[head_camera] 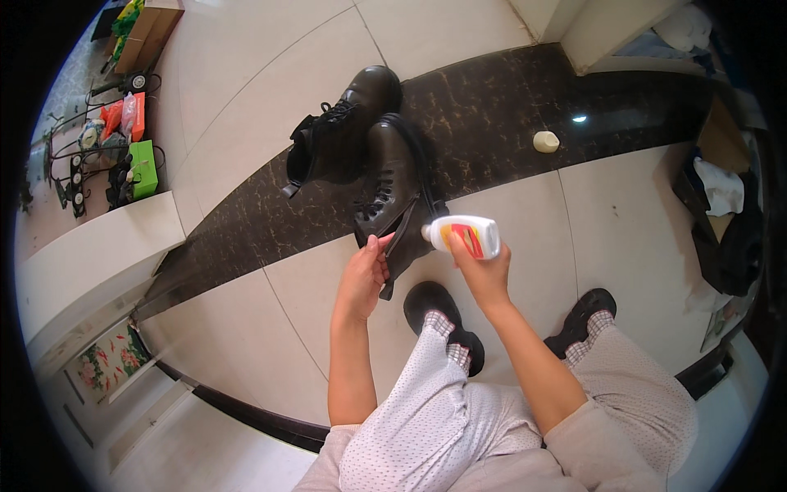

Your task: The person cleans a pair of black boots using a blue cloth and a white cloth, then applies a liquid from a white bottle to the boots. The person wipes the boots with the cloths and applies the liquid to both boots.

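Note:
Between my hands stands a dark leather lace-up boot (393, 160), its side zip undone. My left hand (364, 270) pinches the edge of its opened shaft by the zip. In my right hand (482, 264) is a white plastic bottle with a red and yellow label (486, 237), tilted sideways with its narrow tip towards the boot's shaft. The other boot of the same kind (344, 126) is just beyond, touching or close beside the first. A cream-coloured cap (546, 142) lies on the dark stone strip, to the right of the boots.
A dark marbled strip (492, 117) crosses the pale floor tiles. At the right is an open box (725, 141) with white paper and dark cloth. A cart (77, 178) with bags, a green box (143, 169) and a cardboard box (144, 37) are at the far left.

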